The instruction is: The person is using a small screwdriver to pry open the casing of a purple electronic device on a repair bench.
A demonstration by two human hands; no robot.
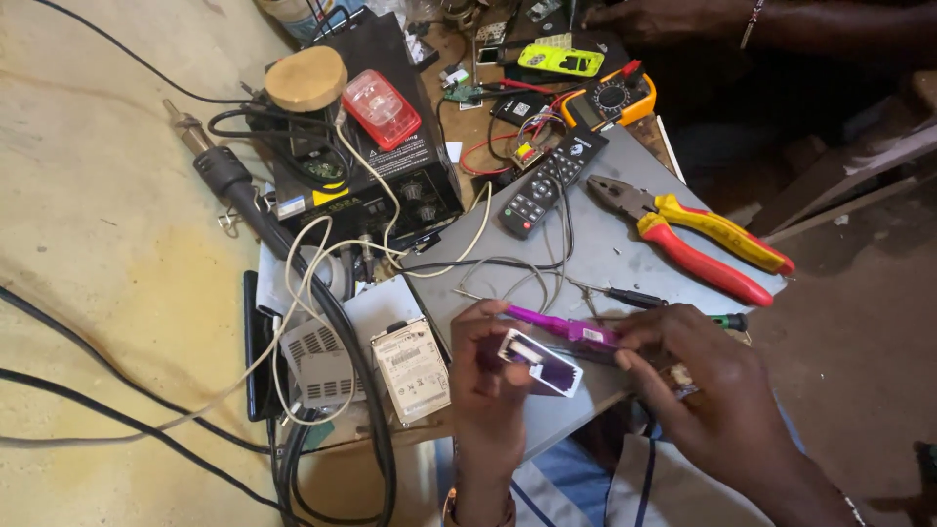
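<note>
My left hand (483,385) pinches a small white and purple rectangular part (540,362) by its left end, just above the near edge of the grey work board (605,249). My right hand (708,390) grips a purple-handled tool (566,328) that lies across the top of that part, its tip pointing left. Both hands touch over the small part.
Red and yellow pliers (698,234), a black remote (551,182), a thin screwdriver (634,296), a multimeter (610,98), a black rework station (356,146) with a hot-air handle (229,181), a hard drive (415,369) and many cables crowd the board. Another person's arm (742,20) is at the far edge.
</note>
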